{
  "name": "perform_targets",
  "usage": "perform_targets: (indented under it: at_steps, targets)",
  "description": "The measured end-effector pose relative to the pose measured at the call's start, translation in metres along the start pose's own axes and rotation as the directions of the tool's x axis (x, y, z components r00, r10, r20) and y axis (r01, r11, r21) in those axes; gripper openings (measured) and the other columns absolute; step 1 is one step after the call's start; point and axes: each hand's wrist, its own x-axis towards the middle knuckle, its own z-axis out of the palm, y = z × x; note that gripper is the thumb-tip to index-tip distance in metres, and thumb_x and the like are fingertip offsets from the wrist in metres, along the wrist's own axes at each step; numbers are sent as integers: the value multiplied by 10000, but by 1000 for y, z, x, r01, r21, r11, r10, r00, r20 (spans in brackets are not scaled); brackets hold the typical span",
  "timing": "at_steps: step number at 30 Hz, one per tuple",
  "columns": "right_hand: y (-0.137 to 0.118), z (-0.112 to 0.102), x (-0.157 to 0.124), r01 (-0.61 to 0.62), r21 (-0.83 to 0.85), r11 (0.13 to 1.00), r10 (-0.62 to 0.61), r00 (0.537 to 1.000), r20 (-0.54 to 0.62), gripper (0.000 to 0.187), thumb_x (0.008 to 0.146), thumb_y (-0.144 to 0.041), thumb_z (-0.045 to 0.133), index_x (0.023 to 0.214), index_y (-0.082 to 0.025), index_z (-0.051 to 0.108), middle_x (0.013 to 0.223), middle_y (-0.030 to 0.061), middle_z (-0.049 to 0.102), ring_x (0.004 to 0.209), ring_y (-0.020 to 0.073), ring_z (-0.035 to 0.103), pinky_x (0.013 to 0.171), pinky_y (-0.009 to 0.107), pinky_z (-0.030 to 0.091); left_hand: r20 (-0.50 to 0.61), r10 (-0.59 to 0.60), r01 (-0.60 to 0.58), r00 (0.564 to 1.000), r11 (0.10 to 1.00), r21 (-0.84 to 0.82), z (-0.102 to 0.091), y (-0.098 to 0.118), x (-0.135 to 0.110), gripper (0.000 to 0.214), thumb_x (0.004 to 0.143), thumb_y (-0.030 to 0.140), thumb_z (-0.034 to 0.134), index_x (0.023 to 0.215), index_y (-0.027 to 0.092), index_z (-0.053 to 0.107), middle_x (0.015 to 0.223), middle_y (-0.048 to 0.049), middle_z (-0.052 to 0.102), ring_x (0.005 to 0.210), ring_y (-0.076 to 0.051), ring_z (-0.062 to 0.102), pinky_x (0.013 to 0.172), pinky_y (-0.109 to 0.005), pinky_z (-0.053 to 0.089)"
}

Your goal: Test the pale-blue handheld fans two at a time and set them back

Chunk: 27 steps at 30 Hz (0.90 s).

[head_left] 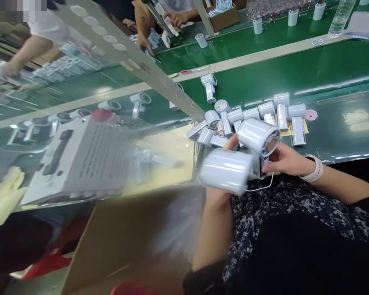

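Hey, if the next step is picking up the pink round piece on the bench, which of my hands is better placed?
Probably your right hand: it's nearer the pink round piece, though it holds a pale device by its handle. Your left hand is farther off, partly hidden behind a blurred device.

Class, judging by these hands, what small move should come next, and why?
Perhaps ease the left hand slightly away from the right hand: the left device overlaps the right device in view, and a cord loops below, so a bump or snag seems possible.
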Motion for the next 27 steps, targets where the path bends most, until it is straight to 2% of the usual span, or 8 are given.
perform_targets:
  at_steps: [2,4,6,9,13,18,23,27]
  targets:
    - [-1,0,-5,-12,-2,1000,12,997,-79,751,911,-653,786,1471,-214,546,1447,180,633,1258,330,665,995,489,630,-41,-9,9,999,1000,7,-13,6,0,610,576,631,997,967,253,721,815,-44,749,849,-263,745,885,-431,646]
    - [-3,-4,-10,-46,-27,999,42,990,-135,721,961,-635,727,1505,-221,497,1412,187,634,1229,322,665,950,474,638,-62,-100,102,993,994,28,-27,16,-3,601,615,678,968,906,222,707,724,-34,707,667,-204,683,703,-369,642]
    - [-4,-8,-13,-64,-12,998,61,984,-167,663,987,-614,693,1476,-217,486,1326,172,656,1133,287,683,935,455,635,-51,-178,181,983,981,67,-40,28,-7,609,539,548,1046,910,207,703,777,-39,718,669,-191,685,630,-324,626]
    - [-3,-11,-14,-45,71,996,56,986,-158,581,976,-577,721,1366,-202,506,1187,118,668,952,220,690,916,417,622,-27,-93,95,995,992,78,-46,41,-13,652,490,293,1082,1027,248,716,830,-3,711,712,-171,698,658,-292,637]
    - [-1,-5,-11,-6,158,987,33,986,-164,530,966,-532,749,1308,-216,497,1134,78,650,870,181,681,850,377,630,65,8,-7,998,1000,-16,-20,34,-19,593,614,350,1037,1092,271,695,822,26,662,679,-146,682,631,-274,612]
    - [-10,-4,-18,-71,158,985,95,985,-147,561,954,-523,769,1348,-231,496,1147,84,655,865,201,680,739,365,640,206,78,-58,975,993,-102,13,10,-20,537,756,375,961,1174,278,639,899,17,660,689,-145,692,678,-305,613]
    - [-18,-7,-28,-104,207,973,142,973,-180,551,959,-474,787,1370,-229,513,1190,91,662,918,207,698,738,347,650,270,60,-29,961,993,-115,16,4,-15,576,816,402,914,1274,268,593,1049,-29,704,755,-177,744,676,-314,616]
    - [-13,-6,-29,-101,280,955,154,972,-175,601,939,-428,829,1414,-227,521,1173,88,672,915,196,697,728,325,652,273,79,-39,959,988,-148,17,-2,-12,510,834,376,886,1236,280,589,1011,11,684,728,-143,718,671,-290,609]
